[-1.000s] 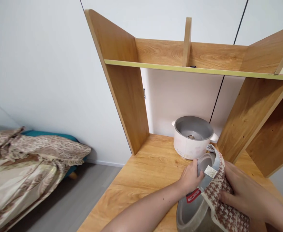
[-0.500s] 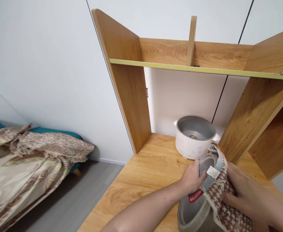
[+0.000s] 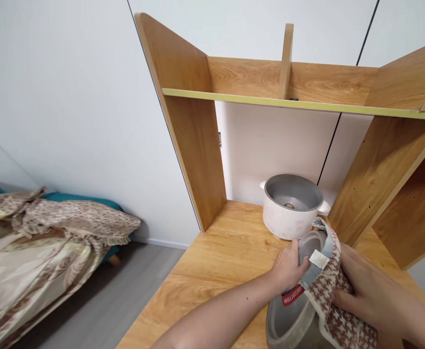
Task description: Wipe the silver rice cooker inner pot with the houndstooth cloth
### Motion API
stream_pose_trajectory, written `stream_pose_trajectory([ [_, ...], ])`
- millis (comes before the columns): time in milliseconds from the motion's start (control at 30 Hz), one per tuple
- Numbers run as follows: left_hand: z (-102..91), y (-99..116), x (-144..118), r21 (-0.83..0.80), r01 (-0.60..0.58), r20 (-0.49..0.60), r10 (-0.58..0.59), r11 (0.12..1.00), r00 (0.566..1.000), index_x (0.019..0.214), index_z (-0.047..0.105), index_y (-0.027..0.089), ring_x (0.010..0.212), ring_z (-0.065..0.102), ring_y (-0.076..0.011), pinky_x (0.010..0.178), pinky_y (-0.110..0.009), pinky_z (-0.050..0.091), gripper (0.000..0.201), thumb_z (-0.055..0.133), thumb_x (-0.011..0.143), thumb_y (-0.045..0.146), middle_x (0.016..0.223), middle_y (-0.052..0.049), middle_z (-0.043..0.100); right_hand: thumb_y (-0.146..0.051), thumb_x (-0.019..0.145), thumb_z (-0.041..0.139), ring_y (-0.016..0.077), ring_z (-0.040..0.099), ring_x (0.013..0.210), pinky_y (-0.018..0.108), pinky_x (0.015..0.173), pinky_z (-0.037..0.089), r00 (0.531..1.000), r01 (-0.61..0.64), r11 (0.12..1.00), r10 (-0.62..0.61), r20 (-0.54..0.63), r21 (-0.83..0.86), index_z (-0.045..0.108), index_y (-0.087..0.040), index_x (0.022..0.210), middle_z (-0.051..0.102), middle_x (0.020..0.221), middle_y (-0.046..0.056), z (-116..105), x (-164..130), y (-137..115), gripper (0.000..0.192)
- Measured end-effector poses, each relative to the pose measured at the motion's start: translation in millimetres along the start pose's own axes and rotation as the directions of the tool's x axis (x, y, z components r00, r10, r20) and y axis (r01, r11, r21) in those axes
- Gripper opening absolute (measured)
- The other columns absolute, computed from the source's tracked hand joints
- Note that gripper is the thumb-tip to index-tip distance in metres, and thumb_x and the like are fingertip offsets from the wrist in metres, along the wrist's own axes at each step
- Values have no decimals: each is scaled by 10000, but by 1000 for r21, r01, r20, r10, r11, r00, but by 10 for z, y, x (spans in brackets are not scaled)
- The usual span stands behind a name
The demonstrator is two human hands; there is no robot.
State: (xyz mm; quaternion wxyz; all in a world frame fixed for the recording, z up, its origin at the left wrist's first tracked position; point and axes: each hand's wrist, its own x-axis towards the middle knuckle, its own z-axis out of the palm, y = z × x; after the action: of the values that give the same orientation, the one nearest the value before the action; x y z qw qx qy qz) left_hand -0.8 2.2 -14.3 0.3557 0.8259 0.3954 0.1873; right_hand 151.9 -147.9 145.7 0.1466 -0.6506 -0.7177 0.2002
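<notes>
A grey metal inner pot (image 3: 288,322) lies tilted over the wooden desk (image 3: 215,261), its mouth facing left. My left hand (image 3: 288,269) grips the pot's rim at the top. My right hand (image 3: 368,293) presses a brown-and-white houndstooth cloth (image 3: 330,300) against the pot's outside; the cloth has a white tag and a red label. Just behind the pot, a white rice cooker body (image 3: 292,208) with a grey hollow inside stands upright on the desk.
A wooden shelf unit (image 3: 194,140) with side panels and an upper shelf encloses the desk's back. White wall behind. At lower left, a bed with a patterned beige blanket (image 3: 41,242) stands on a grey floor.
The view has shifted slightly. My hands, the pot and the cloth stay almost where they were.
</notes>
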Motion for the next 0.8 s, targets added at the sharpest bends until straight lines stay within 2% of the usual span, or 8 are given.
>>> stream_pose_trajectory([
  [300,13,-8,-6,-36,12,-23,-13,999,1000,1260,558,294,1186,756,-424,1014,-595,595,391,587,962,546,1221,-133,783,-482,932,664,412,544,1501,629,1267,446,1000,12,1000,-12,2,16,600,-247,1484,609,1597,158,-19,8,-23,604],
  [700,29,-27,4,-15,16,-8,-16,1000,1000,1328,563,250,1191,754,-457,1013,-618,589,484,580,963,567,1249,-182,775,-479,935,658,408,540,1512,615,1267,451,1000,8,1000,-8,0,4,578,-234,1540,598,1618,154,-9,7,-11,657],
  [800,23,-20,1,-22,9,-17,-9,1000,1000,1316,559,272,1214,750,-446,1028,-604,587,458,579,963,562,1272,-164,772,-476,928,673,412,537,1518,626,1271,444,1000,4,1000,-4,8,8,595,-249,1522,606,1612,148,-8,-2,-5,641],
])
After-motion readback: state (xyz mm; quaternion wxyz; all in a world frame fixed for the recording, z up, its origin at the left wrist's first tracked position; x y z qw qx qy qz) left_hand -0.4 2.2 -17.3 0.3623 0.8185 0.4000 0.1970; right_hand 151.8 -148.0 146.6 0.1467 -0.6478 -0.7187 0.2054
